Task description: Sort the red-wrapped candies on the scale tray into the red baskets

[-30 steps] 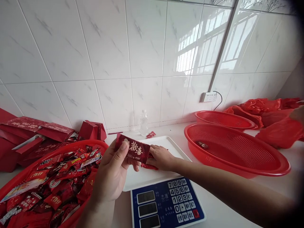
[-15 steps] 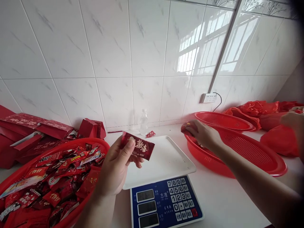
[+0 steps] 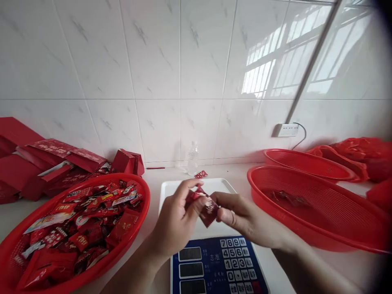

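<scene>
Hands first: your left hand (image 3: 176, 222) and your right hand (image 3: 248, 220) are both pinched on one small dark-red sweet packet (image 3: 206, 206), thumb and fingertips closed on its two ends. You hold it in the air between them, above the near part of the white scale tray (image 3: 171, 188) and just behind the blue keypad (image 3: 235, 261); it does not touch the tray. It is partly covered by your fingers and a little blurred, so its print cannot be read.

Judging by its look, the packet is very light, with a thin, glossy wrapper that creases readily and may slide under dry fingertips. The flat crimped ends look like the surest places to grip; the middle probably holds the sweet and may crush or crack if squeezed.

To your left, a red basket (image 3: 143, 204) is heaped with similar red wrapped sweets. To your right, a wide red basket (image 3: 321, 204) holds only a few packets (image 3: 286, 198), with a second red basket (image 3: 306, 163) behind it. Against the tiled wall stand a clear bottle (image 3: 192, 153) and folded red boxes (image 3: 76, 157)
</scene>
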